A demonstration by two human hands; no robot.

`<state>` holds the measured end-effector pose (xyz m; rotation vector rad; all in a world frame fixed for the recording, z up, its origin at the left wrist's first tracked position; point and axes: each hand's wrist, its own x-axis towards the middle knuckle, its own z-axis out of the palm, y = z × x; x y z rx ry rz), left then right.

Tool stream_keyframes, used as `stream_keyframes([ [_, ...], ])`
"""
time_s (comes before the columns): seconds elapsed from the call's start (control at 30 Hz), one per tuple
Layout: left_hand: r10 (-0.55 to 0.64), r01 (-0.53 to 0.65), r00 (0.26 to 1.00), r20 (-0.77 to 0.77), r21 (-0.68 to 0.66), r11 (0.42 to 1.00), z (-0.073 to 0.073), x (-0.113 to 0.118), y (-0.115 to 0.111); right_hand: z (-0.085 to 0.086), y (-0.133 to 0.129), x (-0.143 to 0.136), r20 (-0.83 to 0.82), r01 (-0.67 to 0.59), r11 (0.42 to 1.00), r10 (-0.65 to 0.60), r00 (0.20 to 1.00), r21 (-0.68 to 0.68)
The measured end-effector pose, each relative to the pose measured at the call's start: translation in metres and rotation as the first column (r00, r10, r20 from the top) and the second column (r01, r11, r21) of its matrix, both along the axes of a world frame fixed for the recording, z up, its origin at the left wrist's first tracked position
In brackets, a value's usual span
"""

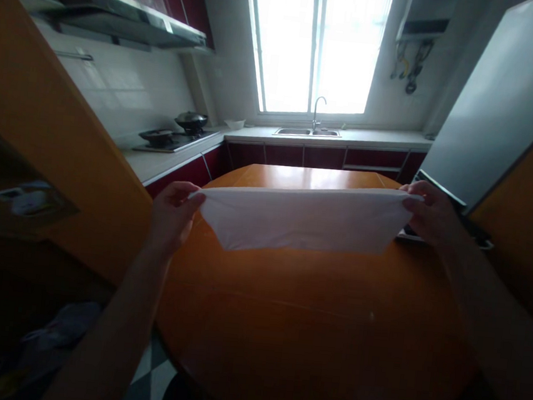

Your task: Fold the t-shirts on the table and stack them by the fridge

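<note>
The white cloth is stretched flat above the round orange desk, its lower edge hanging just over the surface. Bare desk surface extends on the near side, toward the person. The left hand pinches the cloth's left corner; the right hand pinches the right corner. The kitchen counter and sink lie beyond.
</note>
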<state>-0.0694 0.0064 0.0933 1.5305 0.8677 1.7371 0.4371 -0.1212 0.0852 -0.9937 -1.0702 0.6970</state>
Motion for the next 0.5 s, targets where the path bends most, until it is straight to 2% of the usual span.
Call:
stream_keyframes([
  [0.07,-0.024,0.020,0.999,-0.042,-0.084,0.996,-0.006,-0.002,0.003,-0.006,0.003,0.002,-0.046,-0.028,0.998,0.026,0.999,-0.057],
  [0.1,-0.040,0.027,0.996,-0.086,-0.145,0.989,-0.013,-0.002,0.008,-0.014,0.008,0.002,-0.057,-0.039,0.994,0.033,0.998,-0.106],
  [0.17,-0.100,0.040,0.976,-0.196,-0.288,0.957,-0.037,-0.001,0.019,-0.037,0.022,0.001,-0.044,-0.063,0.971,0.054,0.998,-0.231],
  [0.27,-0.220,0.021,0.902,-0.372,-0.472,0.882,-0.081,0.004,0.037,-0.082,0.048,-0.004,0.018,-0.091,0.905,0.108,0.994,-0.415],
  [0.37,-0.196,-0.078,0.849,-0.491,-0.483,0.872,-0.113,0.008,0.049,-0.118,0.068,-0.007,0.047,-0.077,0.846,0.119,0.992,-0.527],
  [0.43,-0.166,-0.098,0.845,-0.508,-0.453,0.886,-0.121,0.009,0.057,-0.129,0.078,-0.006,0.040,-0.051,0.839,0.087,0.995,-0.542],
  [0.5,-0.155,-0.095,0.848,-0.508,-0.432,0.897,-0.122,0.009,0.066,-0.131,0.087,-0.003,0.058,-0.029,0.839,0.071,0.996,-0.543],
])
